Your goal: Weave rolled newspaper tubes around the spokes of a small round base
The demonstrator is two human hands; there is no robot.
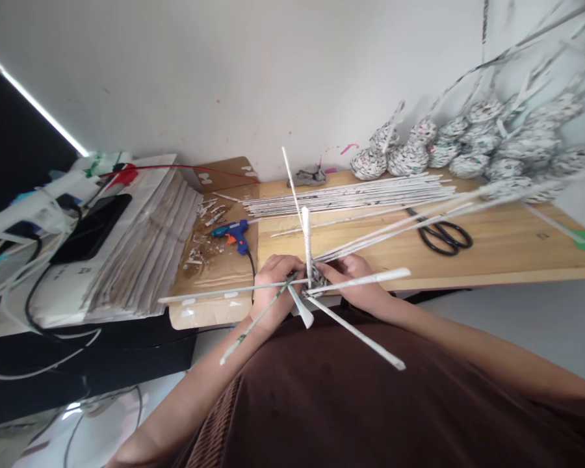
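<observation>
Between my two hands, at the table's front edge, is a small woven newspaper piece [316, 279], with several rolled paper tubes [355, 333] sticking out of it in all directions. My left hand [275, 286] is closed around its left side, beside a green-marked tube [258, 318]. On the right side my right hand [353, 279] grips the weaving with bent fingers, close to a white tube [370, 278] that points right. One tube [307, 240] stands upright from the middle. The fingertips are partly hidden behind the tubes.
A blue glue gun [234, 234] lies on cardboard among paper scraps. Behind it is a row of paper tubes [351, 196]. Black scissors [441, 235] lie to the right, below several woven newspaper gourd shapes [409, 156]. A newspaper stack [166, 234] with a phone [95, 224] stands left.
</observation>
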